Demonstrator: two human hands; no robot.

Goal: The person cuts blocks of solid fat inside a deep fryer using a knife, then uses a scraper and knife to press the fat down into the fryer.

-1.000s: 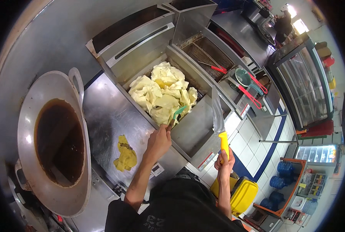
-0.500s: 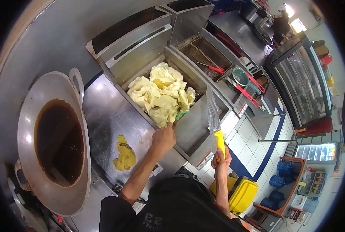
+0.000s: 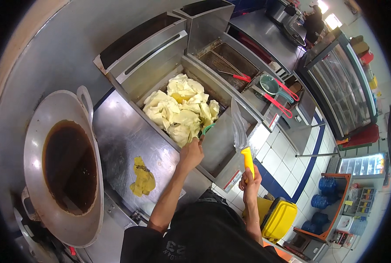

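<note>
A heap of pale yellow, butter-like fat [image 3: 182,105] fills one end of the metal fryer vat [image 3: 224,160]. At the near edge of this heap my left hand [image 3: 191,154] is closed round a small tool with a green part [image 3: 207,128]. The rest of that tool is hidden by the hand, so its kind does not show. My right hand [image 3: 250,180] grips the yellow handle of a large knife [image 3: 239,131]. The knife points up and away over the vat's right side, its broad blade smeared with pale fat.
A darker yellow lump [image 3: 143,177] lies on the steel counter [image 3: 116,127] to the left. Beyond it is a large wok [image 3: 33,166] of dark brown liquid. A fry basket [image 3: 224,63] and red-handled strainers [image 3: 270,85] sit behind the vat. A yellow bin [image 3: 279,219] stands at right.
The view has shifted slightly. My left hand has moved a little to the right and down, the green part staying beside the fat. My right hand keeps the knife in nearly the same pose.
</note>
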